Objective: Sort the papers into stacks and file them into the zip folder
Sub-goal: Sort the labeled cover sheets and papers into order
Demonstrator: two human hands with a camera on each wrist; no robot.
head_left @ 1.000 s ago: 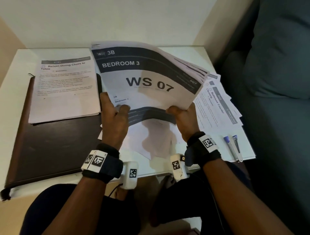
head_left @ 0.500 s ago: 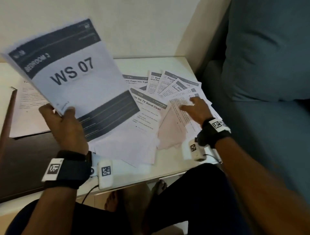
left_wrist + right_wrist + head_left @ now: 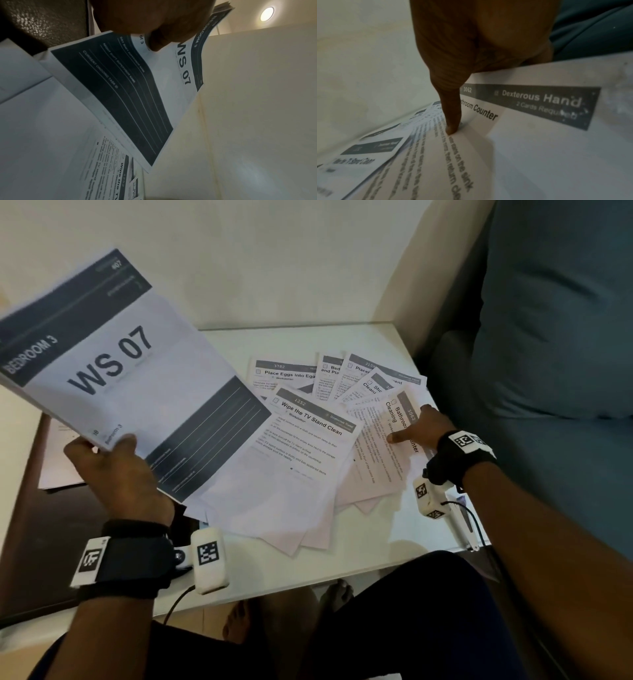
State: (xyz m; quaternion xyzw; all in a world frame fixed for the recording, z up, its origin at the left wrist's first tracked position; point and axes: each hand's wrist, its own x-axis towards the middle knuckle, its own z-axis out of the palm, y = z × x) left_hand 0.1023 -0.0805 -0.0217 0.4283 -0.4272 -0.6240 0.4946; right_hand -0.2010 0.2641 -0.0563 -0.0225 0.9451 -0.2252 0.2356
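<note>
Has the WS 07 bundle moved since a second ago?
Yes. The WS 07 bundle swung left, off the spread sheets, and now hangs over the table's left side in the left hand.

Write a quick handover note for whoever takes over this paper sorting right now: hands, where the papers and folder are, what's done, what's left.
Left hand: grips the WS 07 bundle, raised above the table.
Right hand: fingers flat on the Bathroom Counter Cleaning sheet, holding nothing.
Loose sheets: fanned out, overlapping, in the middle of the table.
Folder: dark, lying flat at the left edge, with a small stack on top.
Done: one stack started on the folder; the WS 07 bundle gathered.
Left: sort the fanned sheets into stacks, then file everything into the folder.
</note>
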